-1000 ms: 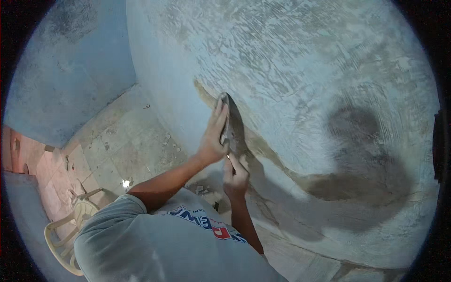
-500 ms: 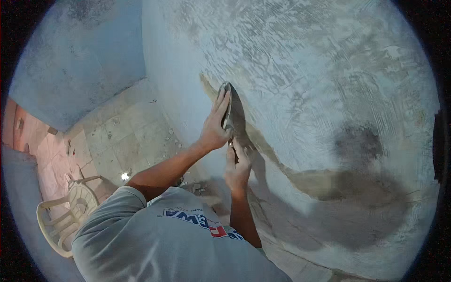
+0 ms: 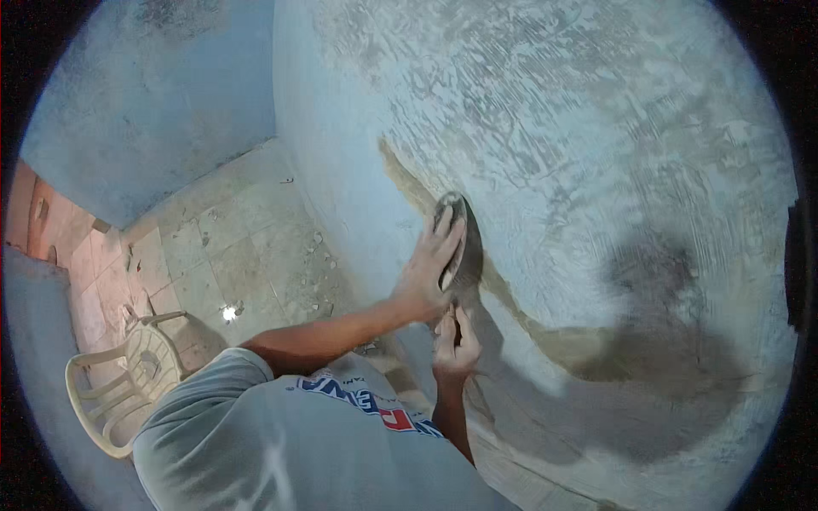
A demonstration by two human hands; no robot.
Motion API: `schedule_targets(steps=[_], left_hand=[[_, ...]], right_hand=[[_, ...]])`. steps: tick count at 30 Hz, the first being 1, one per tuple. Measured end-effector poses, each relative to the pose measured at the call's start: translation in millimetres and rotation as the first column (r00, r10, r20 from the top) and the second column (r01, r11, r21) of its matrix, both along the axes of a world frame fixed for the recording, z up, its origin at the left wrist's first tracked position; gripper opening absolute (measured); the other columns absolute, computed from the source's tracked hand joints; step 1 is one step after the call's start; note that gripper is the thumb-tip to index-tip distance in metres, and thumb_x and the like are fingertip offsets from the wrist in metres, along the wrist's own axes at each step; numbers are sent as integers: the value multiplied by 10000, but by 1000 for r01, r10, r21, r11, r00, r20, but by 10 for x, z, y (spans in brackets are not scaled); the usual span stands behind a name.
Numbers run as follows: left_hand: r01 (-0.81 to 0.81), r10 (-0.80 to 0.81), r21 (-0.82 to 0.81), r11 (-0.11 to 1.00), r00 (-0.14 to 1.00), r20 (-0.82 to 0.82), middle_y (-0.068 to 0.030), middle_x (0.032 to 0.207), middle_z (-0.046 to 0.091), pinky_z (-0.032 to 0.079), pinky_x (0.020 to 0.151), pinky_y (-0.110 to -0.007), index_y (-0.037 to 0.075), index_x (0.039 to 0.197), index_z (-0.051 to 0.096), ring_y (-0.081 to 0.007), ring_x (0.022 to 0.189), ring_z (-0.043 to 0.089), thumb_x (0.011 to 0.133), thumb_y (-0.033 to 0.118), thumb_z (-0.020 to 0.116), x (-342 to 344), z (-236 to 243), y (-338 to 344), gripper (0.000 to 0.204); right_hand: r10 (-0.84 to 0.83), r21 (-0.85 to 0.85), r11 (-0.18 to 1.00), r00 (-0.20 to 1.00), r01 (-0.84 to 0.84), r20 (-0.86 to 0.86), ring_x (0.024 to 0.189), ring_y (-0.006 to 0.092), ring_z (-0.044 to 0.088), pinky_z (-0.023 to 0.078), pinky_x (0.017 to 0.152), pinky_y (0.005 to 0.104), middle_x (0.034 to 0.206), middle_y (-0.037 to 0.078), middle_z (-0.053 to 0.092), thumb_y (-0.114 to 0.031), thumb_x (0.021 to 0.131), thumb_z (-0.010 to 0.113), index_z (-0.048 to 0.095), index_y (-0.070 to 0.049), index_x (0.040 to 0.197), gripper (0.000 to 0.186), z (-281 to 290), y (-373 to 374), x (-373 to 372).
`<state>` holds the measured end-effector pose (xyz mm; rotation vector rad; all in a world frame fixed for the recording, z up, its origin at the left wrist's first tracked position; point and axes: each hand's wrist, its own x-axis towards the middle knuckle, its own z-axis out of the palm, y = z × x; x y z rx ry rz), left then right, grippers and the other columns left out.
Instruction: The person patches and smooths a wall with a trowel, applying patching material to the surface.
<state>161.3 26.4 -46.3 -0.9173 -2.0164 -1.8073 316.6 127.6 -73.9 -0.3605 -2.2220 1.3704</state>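
Note:
My left hand [image 3: 428, 260] lies against the back of a trowel [image 3: 461, 234] with a rounded, grey-smeared metal blade. Its fingers are stretched out along the blade, pressing it towards the wall [image 3: 562, 230]. Below it, my right hand [image 3: 457, 345] is closed around what looks like the trowel's handle, mostly hidden by the fingers. The blade is tilted and sits over a brownish strip of bare or filled surface [image 3: 579, 351] that runs down the pale blue wall. Its contact edge is in shadow.
A cream plastic chair [image 3: 128, 387] stands at the lower left on the tiled floor [image 3: 230, 247]. Debris bits [image 3: 317, 277] lie along the wall's foot. Another blue wall [image 3: 179, 111] meets this one at the far left. My shadow [image 3: 656, 383] falls on the wall at right.
Both hands and the trowel have moved down and a little to the right along the brownish strip. The view has also shifted slightly. The grip on the handle stays the same.

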Motion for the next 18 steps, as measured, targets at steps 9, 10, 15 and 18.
schedule_targets(steps=[9,10,15,18], left_hand=[[13,-13,1,1000,1000,21,-277,1772,165,196,1317,-563,58,1716,237,-509,1621,178,820,80,732,-67,-31,-2,1024],[56,-51,-72,996,997,58,-274,1781,129,191,1325,-538,59,1723,204,-491,1629,171,812,67,728,60,11,-12,1051],[104,-104,-3,995,992,69,-272,1784,106,183,1331,-517,37,1722,182,-479,1641,141,823,36,684,-180,-86,-18,1029],[25,-24,-1,1000,994,109,-281,1777,137,189,1330,-513,16,1712,202,-476,1643,143,817,10,656,-253,37,-49,1004]], right_hand=[[-30,98,995,998,36,-60,793,95,600,505,716,253,962,75,719,-101,1083,613,657,132,1359,364,209,-190,-145],[-61,50,997,998,60,25,821,100,619,516,734,255,1007,94,736,-107,1083,615,656,132,1364,371,214,-175,16],[-63,300,952,998,65,-16,902,157,706,555,816,296,1070,176,776,-111,1060,646,669,102,1371,377,305,-189,-291],[-47,206,978,999,41,23,853,186,701,561,814,326,1023,187,767,-103,1050,657,671,112,1350,370,420,-208,-315]])
